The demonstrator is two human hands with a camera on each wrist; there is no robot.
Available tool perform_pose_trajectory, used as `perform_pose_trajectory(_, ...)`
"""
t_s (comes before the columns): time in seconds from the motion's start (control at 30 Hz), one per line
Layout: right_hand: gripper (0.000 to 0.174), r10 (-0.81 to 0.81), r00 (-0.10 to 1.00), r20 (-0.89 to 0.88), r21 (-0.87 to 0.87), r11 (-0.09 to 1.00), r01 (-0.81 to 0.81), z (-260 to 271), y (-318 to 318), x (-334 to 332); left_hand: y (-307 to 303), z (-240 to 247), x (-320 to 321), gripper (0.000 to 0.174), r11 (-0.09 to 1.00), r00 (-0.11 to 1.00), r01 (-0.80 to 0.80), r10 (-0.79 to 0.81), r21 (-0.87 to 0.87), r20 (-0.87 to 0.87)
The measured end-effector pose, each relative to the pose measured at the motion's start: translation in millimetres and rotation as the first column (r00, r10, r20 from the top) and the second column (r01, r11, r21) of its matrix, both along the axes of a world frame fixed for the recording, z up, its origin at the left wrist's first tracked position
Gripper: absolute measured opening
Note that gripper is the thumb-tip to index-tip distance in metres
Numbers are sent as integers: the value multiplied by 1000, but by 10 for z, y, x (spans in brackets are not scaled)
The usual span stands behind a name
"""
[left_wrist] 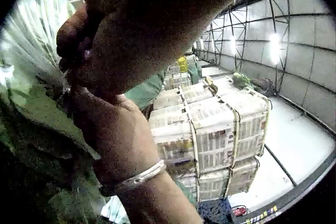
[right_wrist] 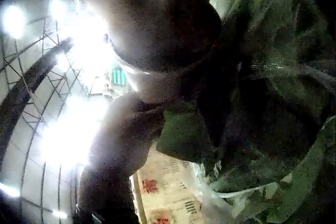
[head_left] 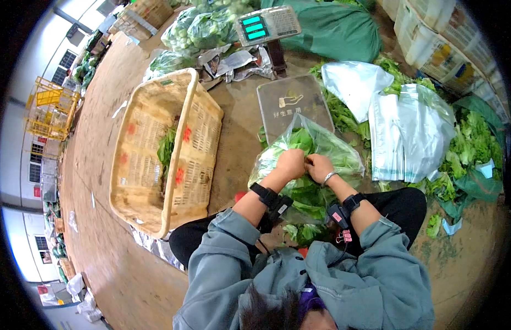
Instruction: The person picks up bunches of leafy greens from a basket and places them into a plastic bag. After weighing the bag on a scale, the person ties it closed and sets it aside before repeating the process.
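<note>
A clear plastic bag full of leafy green lettuce lies in front of the person, between their knees. My left hand grips the gathered plastic near the middle of the bag. Right beside it, my right hand, with a silver bracelet on its wrist, pinches the same plastic. In the left wrist view, the fingers of both hands meet at the bunched film, with the lettuce bag to the left. The right wrist view is dark, and the fingertips are hidden there.
A yellow plastic crate with some leaves inside stands to the left. Ahead are a scale platform and its lit display. Stacked plastic bags and loose lettuce lie to the right, below paper-lined crates.
</note>
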State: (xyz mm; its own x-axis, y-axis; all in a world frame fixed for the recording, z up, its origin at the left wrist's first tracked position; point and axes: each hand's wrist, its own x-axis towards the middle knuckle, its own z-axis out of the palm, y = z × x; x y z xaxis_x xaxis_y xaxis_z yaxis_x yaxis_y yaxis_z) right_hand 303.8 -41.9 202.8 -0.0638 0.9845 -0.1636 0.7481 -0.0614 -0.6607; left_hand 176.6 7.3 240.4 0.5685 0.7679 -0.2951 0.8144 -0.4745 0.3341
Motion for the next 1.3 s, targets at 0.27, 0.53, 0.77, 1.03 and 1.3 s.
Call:
perform_pose_trajectory(0.27,22,-5,996,-93,-7,1000,4,11,33,29,37,-70,-26,30,998,993,-29,23,48,118)
perform_pose_trajectory(0.53,26,134,990,-51,40,990,-133,68,52,89,-301,-192,-86,17,936,975,42,-115,350,188)
perform_pose_trajectory(0.77,28,87,947,-308,-141,981,-136,-56,138,218,-317,-164,-145,17,809,923,87,-285,581,259)
perform_pose_trajectory(1.03,27,32,845,-533,-167,976,-142,58,178,220,-332,-251,-237,16,777,811,23,-382,629,443)
perform_pose_trajectory(1.3,22,138,988,-70,20,990,-137,292,156,66,-377,-267,-251,16,863,927,-180,-12,471,375)
